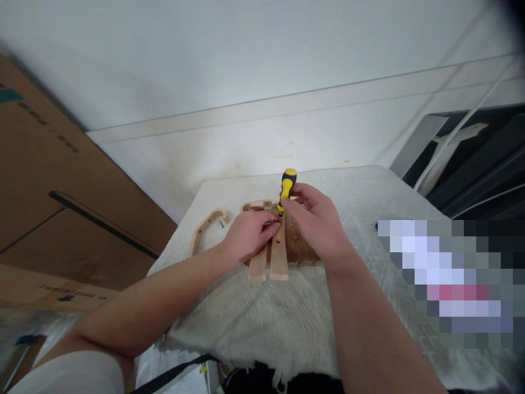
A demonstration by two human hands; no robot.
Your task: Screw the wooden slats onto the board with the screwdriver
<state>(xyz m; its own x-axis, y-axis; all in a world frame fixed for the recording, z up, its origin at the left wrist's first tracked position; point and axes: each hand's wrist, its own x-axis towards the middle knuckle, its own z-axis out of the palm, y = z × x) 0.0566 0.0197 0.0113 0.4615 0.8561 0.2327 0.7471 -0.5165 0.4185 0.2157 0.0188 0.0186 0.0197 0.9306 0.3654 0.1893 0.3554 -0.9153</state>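
Note:
My right hand [318,221] grips a yellow and black screwdriver [286,188], held upright with its tip down on a wooden assembly [274,256] of light slats and a darker board. My left hand [250,235] rests on the slats, its fingers pinched at the screwdriver tip on something small I cannot make out. A curved light wooden piece [205,230] lies to the left of the assembly, apart from it. All of this sits on a white textured cloth [262,317] covering a table.
A large cardboard box [53,180] stands at the left. A white wall runs behind the table. Dark furniture [484,164] sits at the right, with a blurred patch below it. A black strap [172,375] hangs at the near edge.

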